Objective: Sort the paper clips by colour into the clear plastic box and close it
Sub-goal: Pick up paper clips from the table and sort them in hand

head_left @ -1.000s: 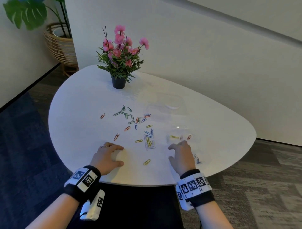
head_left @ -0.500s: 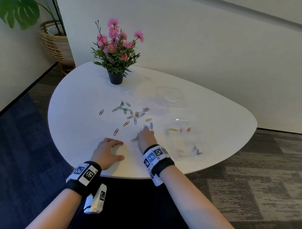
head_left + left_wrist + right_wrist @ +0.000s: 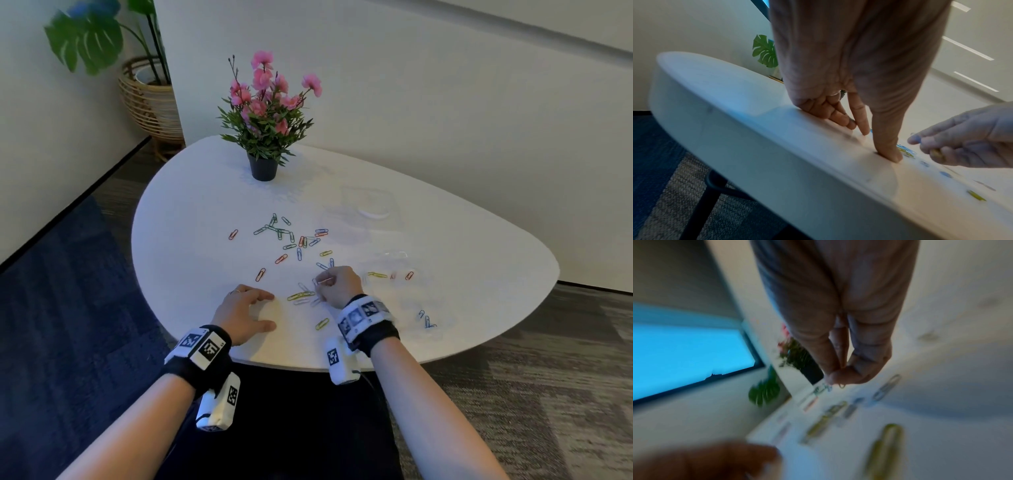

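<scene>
Pinching a paper clip [image 3: 323, 281] between thumb and fingertips, the right hand [image 3: 339, 286] hovers just over the white table [image 3: 191, 240], in the near-centre part of the scatter. The right wrist view is blurred, yet shows thumb and fingers pressed tip to tip with a small wire loop [image 3: 841, 385] below them; its colour cannot be told there. The left wrist view shows something yellowish in that hand [image 3: 970, 146].

Left hand [image 3: 245, 313] lies on the table near the front edge, fingers loosely spread, thumb apart, fingertips touching the surface, holding nothing. A ring [image 3: 235, 292] sits on one finger.

Loose clips [image 3: 294, 240] in green, red, blue, yellow and white lie spread over the table centre. A yellow pair [image 3: 300, 295] lies between the two hands; a single yellow clip [image 3: 322, 323] lies nearer the front edge.

Clear plastic box [image 3: 404, 294] stands open to the right of the right hand, hard to make out against the table. Inside: a yellow clip [image 3: 376, 274] and red clips [image 3: 409, 275] in the far compartments, blue clips [image 3: 426, 320] in a near one. Its clear lid [image 3: 371, 205] lies further back, apart from the box.

A pot of pink flowers [image 3: 265, 116] stands at the table's far side.
</scene>
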Tool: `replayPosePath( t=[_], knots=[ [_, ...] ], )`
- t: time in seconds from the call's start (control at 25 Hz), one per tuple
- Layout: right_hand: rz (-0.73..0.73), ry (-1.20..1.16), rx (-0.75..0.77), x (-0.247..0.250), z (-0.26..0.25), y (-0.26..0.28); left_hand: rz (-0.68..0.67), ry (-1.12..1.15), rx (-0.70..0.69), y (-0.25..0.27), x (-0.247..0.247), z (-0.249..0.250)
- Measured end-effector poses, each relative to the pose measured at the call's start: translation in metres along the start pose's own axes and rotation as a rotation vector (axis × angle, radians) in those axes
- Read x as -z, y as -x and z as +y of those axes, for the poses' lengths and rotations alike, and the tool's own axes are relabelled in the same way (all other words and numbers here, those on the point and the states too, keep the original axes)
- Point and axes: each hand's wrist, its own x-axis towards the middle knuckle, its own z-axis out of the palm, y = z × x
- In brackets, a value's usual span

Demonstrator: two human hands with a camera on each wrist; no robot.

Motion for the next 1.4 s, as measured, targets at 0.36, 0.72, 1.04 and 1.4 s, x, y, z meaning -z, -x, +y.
replayPosePath(
  t=[0.36, 0.72, 1.04, 1.4],
  knots=[
    [-0.296, -1.464, -0.396, 0.032, 0.008, 0.039, -0.001, 0.000, 0.018, -0.001, -0.001, 0.001],
    [-0.217, -1.268, -0.208, 0.068, 0.019, 0.052, 0.012, 0.004, -0.001, 0.000, 0.000, 0.003],
    [-0.004, -1.351, -0.287, 0.126, 0.060, 0.044, 0.018, 0.003, 0.005, -0.001, 0.001, 0.004],
    [-0.035, -1.262, -0.288, 0.132, 0.056, 0.015, 0.025, 0.001, 0.007, 0.000, 0.001, 0.006]
  ],
)
